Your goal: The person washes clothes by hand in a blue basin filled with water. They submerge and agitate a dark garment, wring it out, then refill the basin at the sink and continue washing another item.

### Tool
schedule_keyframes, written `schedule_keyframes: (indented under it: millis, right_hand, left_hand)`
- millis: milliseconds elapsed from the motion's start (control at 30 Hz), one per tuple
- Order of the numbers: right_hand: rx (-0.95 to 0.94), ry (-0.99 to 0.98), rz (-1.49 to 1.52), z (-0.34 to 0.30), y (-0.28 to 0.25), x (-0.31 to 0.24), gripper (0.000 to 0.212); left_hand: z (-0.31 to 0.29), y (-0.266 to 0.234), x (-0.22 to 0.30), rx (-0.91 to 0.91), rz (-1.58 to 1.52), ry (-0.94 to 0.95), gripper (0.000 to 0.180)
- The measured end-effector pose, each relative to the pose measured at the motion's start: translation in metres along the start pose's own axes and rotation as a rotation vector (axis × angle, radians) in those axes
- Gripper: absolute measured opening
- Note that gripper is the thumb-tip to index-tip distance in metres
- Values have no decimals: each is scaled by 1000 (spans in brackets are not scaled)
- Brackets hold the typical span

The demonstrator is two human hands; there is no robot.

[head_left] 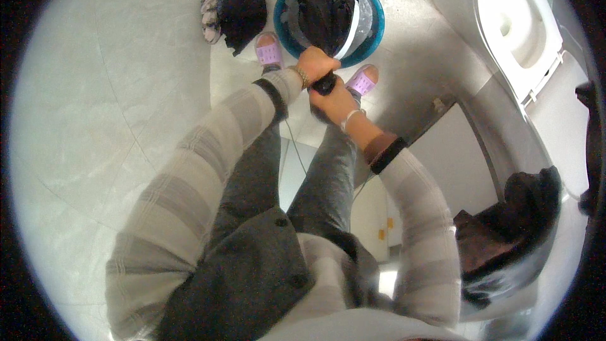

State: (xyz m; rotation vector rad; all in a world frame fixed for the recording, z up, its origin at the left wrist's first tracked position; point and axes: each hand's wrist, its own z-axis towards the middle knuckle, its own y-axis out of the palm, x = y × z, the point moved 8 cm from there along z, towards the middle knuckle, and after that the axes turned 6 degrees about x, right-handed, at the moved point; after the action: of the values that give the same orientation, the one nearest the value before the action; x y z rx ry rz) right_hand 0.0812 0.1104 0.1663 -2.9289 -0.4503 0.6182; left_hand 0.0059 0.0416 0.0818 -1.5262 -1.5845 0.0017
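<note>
A wet-looking black garment with a white stripe (325,16) hangs from my hands down into a round teal basin (282,38) on the floor. My left hand (315,64) is wrapped round its gathered upper part, at the basin's near rim. Just below and to the right, my right hand (334,101) grips the same bunched cloth, which shows dark between the two fists. The garment's lower part lies heaped in the basin, and its exact kind cannot be made out.
Left of the basin lie a black cloth (245,12) and a grey-and-white patterned cloth (211,12) on the tiles. A white toilet (489,31) stands at the right. Dark cloth (517,215) hangs or lies at the lower right. My feet wear purple slippers (269,53) beside the basin.
</note>
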Motion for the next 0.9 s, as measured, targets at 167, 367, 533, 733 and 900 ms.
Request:
schedule_keyframes:
  millis: [167,367,533,733,900]
  right_hand:
    - [6,31,-23,6,4,5,89]
    - [-360,139,708,-14,19,6,71]
    - [-295,252,1210,-5,4,4,95]
    - [-468,220,1501,10,28,-6,67]
    - [-502,176,1592,-14,23,-3,67]
  left_hand:
    - [4,9,-10,-27,12,-74,14]
    - [-15,-30,7,-102,-442,-323,32]
    - [-55,-56,51,-252,-801,-385,46]
    - [-136,-93,99,124,-260,-144,113]
    - [-149,-64,24,-137,-1432,-767,63]
